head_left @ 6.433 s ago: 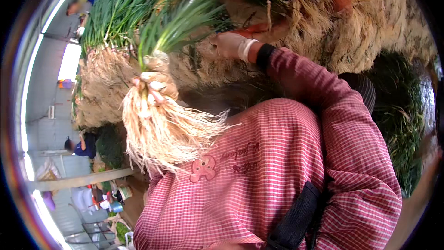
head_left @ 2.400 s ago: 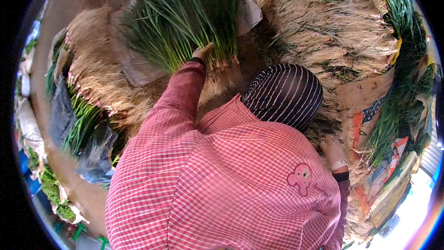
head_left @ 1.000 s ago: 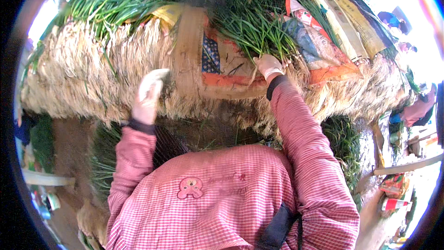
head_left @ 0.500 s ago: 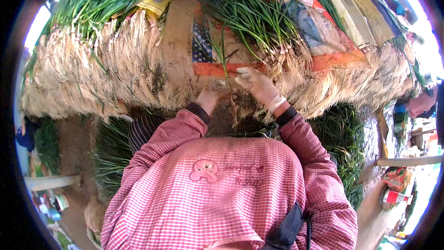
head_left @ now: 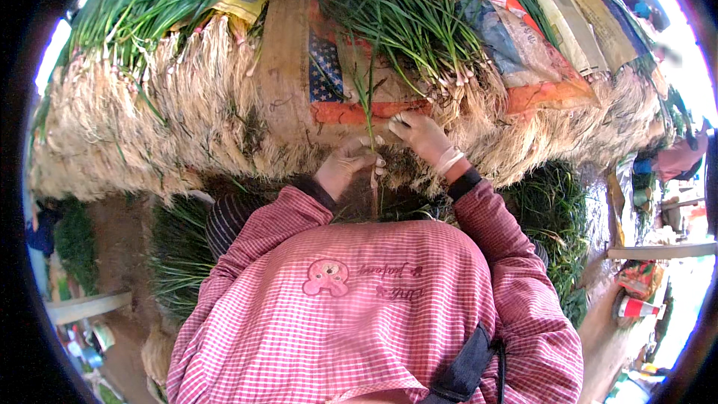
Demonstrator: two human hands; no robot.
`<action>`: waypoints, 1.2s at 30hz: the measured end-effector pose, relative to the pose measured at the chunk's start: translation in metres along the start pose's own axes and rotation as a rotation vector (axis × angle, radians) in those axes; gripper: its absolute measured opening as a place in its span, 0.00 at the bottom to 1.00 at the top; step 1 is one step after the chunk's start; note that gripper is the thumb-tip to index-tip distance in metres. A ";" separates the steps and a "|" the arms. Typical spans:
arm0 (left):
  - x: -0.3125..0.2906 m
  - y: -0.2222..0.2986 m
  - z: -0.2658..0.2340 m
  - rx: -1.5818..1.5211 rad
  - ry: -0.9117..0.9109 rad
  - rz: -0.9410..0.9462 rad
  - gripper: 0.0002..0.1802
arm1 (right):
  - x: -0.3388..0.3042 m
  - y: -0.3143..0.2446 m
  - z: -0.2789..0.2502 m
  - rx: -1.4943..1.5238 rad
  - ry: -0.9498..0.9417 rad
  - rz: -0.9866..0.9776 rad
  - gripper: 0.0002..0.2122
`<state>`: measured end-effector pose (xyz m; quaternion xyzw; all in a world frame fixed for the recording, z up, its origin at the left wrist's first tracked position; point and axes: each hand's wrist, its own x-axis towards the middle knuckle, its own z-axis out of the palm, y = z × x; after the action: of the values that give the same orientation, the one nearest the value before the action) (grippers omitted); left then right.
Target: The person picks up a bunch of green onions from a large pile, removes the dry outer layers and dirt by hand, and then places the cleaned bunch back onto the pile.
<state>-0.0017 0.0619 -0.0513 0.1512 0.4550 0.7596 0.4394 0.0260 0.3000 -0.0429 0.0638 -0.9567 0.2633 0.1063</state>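
Note:
My left hand [head_left: 345, 166] pinches a single green onion [head_left: 372, 131] at its lower stem. Its thin green leaves point away from me, and its pale lower end hangs toward my chest. Just right of the stem, my right hand [head_left: 420, 136] is closed with its fingertips together; whatever they may hold is too small to make out. A pale cuff circles that wrist. Both hands are above the near edge of a worn printed sack [head_left: 288, 82]. Beyond to the right lies a bunch of green onions [head_left: 430, 26], their white bulbs and stringy roots toward me.
A larger heap of green onions [head_left: 149, 7] lies at the far left, beside a yellow bag [head_left: 245, 4]. Pale roots [head_left: 134, 135] hang along the near edge. More sacks [head_left: 516, 52] cover the right side. Greens [head_left: 553, 217] lie below at my right. A red-and-white cone [head_left: 637, 307] stands at lower right.
My right hand has shifted slightly right and away from the stem. The green onion is more upright and shows more clearly in my left hand.

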 end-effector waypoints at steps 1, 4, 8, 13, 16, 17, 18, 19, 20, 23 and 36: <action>0.000 0.000 0.001 -0.020 -0.014 -0.038 0.21 | 0.007 -0.004 0.024 -0.053 0.178 -0.095 0.12; -0.004 -0.019 -0.012 0.110 -0.091 0.045 0.22 | 0.022 -0.068 0.008 1.183 -0.164 0.575 0.14; -0.008 -0.021 -0.001 0.113 0.205 0.054 0.18 | 0.025 -0.077 0.047 1.164 0.018 0.475 0.14; -0.011 -0.018 0.021 -0.350 0.337 0.163 0.12 | 0.022 -0.096 0.048 1.288 0.081 0.573 0.13; -0.015 -0.015 0.019 -0.412 0.224 0.112 0.12 | 0.019 -0.120 0.026 1.384 0.049 0.679 0.14; -0.018 -0.010 0.020 -0.449 0.173 0.056 0.12 | 0.018 -0.112 0.029 1.442 0.033 0.673 0.14; -0.020 -0.008 0.020 -0.487 0.126 0.002 0.12 | 0.016 -0.104 0.033 1.500 0.012 0.669 0.14; -0.019 -0.008 0.021 -0.510 0.051 -0.015 0.11 | 0.014 -0.069 0.054 1.572 -0.005 0.639 0.14; -0.017 -0.009 0.020 -0.533 -0.019 -0.031 0.10 | 0.013 -0.047 0.065 1.646 -0.027 0.609 0.13; -0.020 0.007 0.024 -0.626 -0.136 -0.023 0.09 | -0.004 0.021 0.077 1.290 -0.192 0.205 0.11; -0.006 0.035 -0.017 -0.333 0.203 0.075 0.21 | 0.059 -0.034 -0.050 -0.917 -0.298 0.315 0.13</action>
<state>-0.0270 0.0405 -0.0307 0.0158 0.3590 0.8517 0.3813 -0.0170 0.2932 0.0300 -0.0979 -0.9767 -0.1829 -0.0552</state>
